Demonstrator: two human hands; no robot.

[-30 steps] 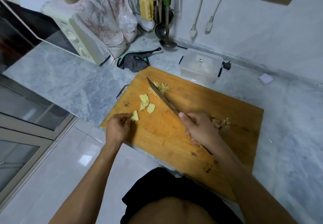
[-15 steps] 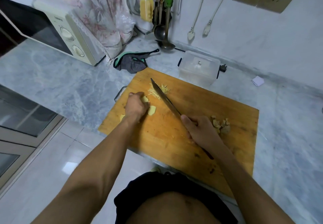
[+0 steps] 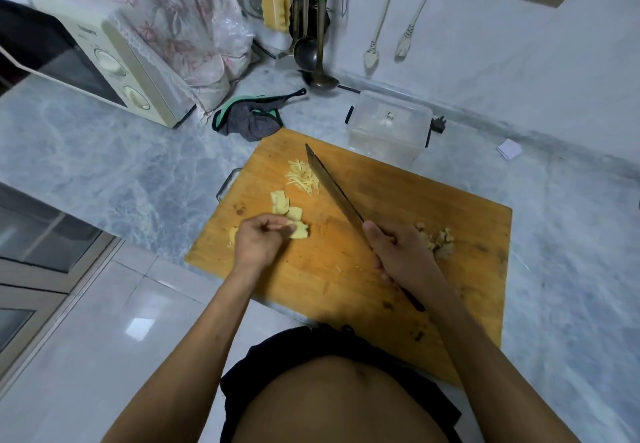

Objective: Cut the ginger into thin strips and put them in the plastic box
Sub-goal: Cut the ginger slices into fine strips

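Observation:
On the wooden cutting board [image 3: 346, 269] lie several pale ginger slices [image 3: 282, 205] and a small heap of thin ginger strips [image 3: 302, 176] further back. My left hand [image 3: 258, 240] pinches a ginger slice [image 3: 299, 230] at the board's left side. My right hand [image 3: 401, 252] grips the handle of a long knife [image 3: 332, 188], whose blade points away to the upper left, just right of the strips. A pile of ginger peelings [image 3: 438, 239] lies behind my right hand. The clear plastic box [image 3: 389, 127] stands beyond the board's far edge with its lid on.
A cream microwave [image 3: 104, 68] stands at the back left, draped with a floral cloth [image 3: 180, 27]. A grey-green oven mitt [image 3: 249, 119] lies beside the board. Ladles and utensils [image 3: 311, 27] hang at the wall. The counter edge runs along the left of the board.
My left hand moved from the board's left edge to the slices, then drew back toward me holding a slice. The knife stayed in about the same place.

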